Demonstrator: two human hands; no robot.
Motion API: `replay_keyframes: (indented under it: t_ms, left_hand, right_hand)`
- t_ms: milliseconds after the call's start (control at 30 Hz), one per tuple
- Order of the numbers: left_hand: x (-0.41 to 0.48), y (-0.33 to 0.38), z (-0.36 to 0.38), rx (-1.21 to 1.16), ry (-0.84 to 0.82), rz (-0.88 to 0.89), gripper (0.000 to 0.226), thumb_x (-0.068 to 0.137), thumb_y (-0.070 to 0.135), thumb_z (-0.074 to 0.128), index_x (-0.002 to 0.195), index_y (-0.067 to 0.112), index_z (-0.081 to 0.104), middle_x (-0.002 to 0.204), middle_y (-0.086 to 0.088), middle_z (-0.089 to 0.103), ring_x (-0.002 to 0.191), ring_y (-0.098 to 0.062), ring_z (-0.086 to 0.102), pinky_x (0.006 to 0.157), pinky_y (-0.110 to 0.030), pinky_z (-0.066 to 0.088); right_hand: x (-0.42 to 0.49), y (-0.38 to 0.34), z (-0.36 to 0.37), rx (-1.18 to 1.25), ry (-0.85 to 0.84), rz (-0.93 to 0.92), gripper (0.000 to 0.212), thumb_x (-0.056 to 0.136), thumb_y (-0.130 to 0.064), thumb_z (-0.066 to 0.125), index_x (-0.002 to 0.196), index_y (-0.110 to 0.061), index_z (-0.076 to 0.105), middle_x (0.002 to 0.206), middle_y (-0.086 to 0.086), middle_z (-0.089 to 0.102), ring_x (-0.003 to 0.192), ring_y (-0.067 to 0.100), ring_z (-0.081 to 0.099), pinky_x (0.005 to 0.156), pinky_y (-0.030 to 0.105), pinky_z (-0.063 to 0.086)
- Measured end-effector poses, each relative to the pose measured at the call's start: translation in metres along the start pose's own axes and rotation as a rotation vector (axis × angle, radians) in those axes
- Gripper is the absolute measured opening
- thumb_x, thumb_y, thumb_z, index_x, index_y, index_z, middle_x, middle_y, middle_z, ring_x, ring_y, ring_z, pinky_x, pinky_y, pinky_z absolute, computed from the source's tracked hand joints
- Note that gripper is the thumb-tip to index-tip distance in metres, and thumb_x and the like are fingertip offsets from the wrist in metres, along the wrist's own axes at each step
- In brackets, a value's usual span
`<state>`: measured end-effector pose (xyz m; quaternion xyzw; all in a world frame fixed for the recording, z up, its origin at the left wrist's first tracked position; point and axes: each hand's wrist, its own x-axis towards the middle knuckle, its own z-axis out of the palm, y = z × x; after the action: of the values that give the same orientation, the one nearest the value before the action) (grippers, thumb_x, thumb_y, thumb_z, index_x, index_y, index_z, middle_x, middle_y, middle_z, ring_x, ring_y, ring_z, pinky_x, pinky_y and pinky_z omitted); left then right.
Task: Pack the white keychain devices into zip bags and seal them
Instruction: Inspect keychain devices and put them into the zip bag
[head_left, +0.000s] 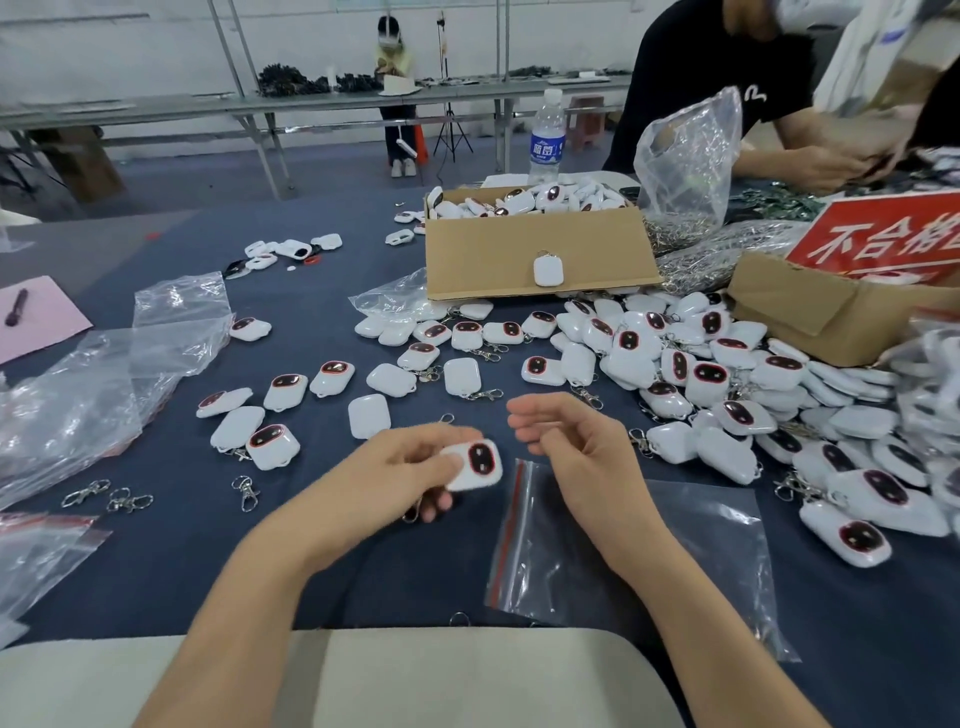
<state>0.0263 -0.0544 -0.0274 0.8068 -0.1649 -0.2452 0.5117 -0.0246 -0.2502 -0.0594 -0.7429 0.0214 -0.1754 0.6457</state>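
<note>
A pale rounded edge (415, 675) borders the near side of the table (218, 561), which is covered in dark blue cloth. Bare cloth shows between that edge and the left forearm.

The left hand (400, 467) pinches one keychain device (472, 464), a smooth white rounded block with a dark glossy oval face, held just above the cloth. The right hand (576, 441) is beside it with its fingers loosely curled, holding nothing. Under its wrist a zip bag (675, 545) lies flat, clear and thin, with a red seal strip along its left side.

Loose metal clasps (109, 499) lie to the left, near crinkled clear plastic bags (104, 389). A dense heap of devices (727, 389) crowds the right side, and scattered ones ring a small open patch ahead of the hands. Farther back are a cardboard box (535, 249) filled with devices and a water bottle (546, 135).
</note>
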Motion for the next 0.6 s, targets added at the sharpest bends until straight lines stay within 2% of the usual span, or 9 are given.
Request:
replay_keyframes:
  t_ms: [67, 133, 233, 333, 433, 500, 600]
  left_hand:
    - [-0.005, 0.001, -0.007, 0.141, -0.114, -0.051, 0.025, 0.104, 0.023, 0.056, 0.121, 0.036, 0.069, 0.074, 0.006, 0.067, 0.066, -0.008, 0.058, 0.065, -0.019, 0.046]
    - [-0.008, 0.005, -0.005, 0.202, -0.167, -0.075, 0.023, 0.103, 0.023, 0.057, 0.122, 0.033, 0.066, 0.070, 0.008, 0.068, 0.063, -0.004, 0.058, 0.061, -0.015, 0.046]
    - [-0.007, 0.011, 0.004, 0.197, -0.182, -0.079, 0.018, 0.100, 0.023, 0.063, 0.117, 0.027, 0.064, 0.080, 0.002, 0.070, 0.065, -0.006, 0.060, 0.062, -0.015, 0.048]
    - [-0.006, 0.017, 0.014, 0.153, -0.179, -0.078, 0.013, 0.097, 0.024, 0.067, 0.109, 0.020, 0.065, 0.080, 0.002, 0.070, 0.065, -0.007, 0.061, 0.061, -0.015, 0.048]
    - [-0.004, 0.022, 0.026, 0.121, -0.155, -0.059, 0.014, 0.100, 0.020, 0.063, 0.112, 0.019, 0.069, 0.074, 0.003, 0.070, 0.064, -0.005, 0.063, 0.061, -0.014, 0.049]
    - [-0.004, 0.025, 0.033, 0.067, -0.154, -0.053, 0.021, 0.102, 0.011, 0.057, 0.120, 0.016, 0.068, 0.073, 0.003, 0.069, 0.065, -0.005, 0.065, 0.065, -0.015, 0.053]
    - [-0.003, 0.028, 0.043, -0.007, -0.110, -0.060, 0.032, 0.104, 0.003, 0.047, 0.131, 0.013, 0.060, 0.089, -0.007, 0.068, 0.074, -0.013, 0.068, 0.083, -0.030, 0.061]
  right_hand:
    - [-0.001, 0.002, 0.001, -0.059, -0.006, 0.012, 0.049, 0.094, 0.007, 0.045, 0.098, -0.033, 0.073, 0.095, -0.016, 0.074, 0.091, 0.002, 0.068, 0.084, 0.015, 0.050]
    - [-0.002, 0.002, 0.003, -0.085, -0.012, 0.019, 0.048, 0.095, 0.005, 0.045, 0.098, -0.034, 0.073, 0.095, -0.017, 0.074, 0.092, 0.002, 0.068, 0.085, 0.016, 0.051]
    - [-0.003, 0.001, 0.003, -0.101, -0.020, 0.025, 0.047, 0.095, 0.005, 0.046, 0.098, -0.033, 0.073, 0.095, -0.017, 0.073, 0.092, 0.003, 0.068, 0.087, 0.017, 0.052]
    - [-0.004, -0.001, 0.003, -0.094, -0.017, 0.027, 0.047, 0.094, 0.006, 0.047, 0.096, -0.033, 0.073, 0.095, -0.017, 0.074, 0.091, 0.003, 0.068, 0.085, 0.016, 0.052]
    - [-0.004, -0.003, 0.003, -0.087, -0.013, 0.030, 0.049, 0.093, 0.007, 0.045, 0.094, -0.034, 0.072, 0.095, -0.016, 0.074, 0.091, 0.004, 0.068, 0.083, 0.016, 0.052]
    - [-0.004, -0.003, 0.004, -0.087, -0.007, 0.031, 0.051, 0.092, 0.007, 0.044, 0.092, -0.035, 0.072, 0.095, -0.017, 0.073, 0.090, 0.004, 0.067, 0.081, 0.015, 0.052]
    - [-0.002, -0.004, 0.006, -0.077, 0.011, 0.036, 0.054, 0.091, 0.008, 0.043, 0.088, -0.036, 0.072, 0.091, -0.017, 0.073, 0.084, -0.001, 0.066, 0.074, 0.011, 0.049]
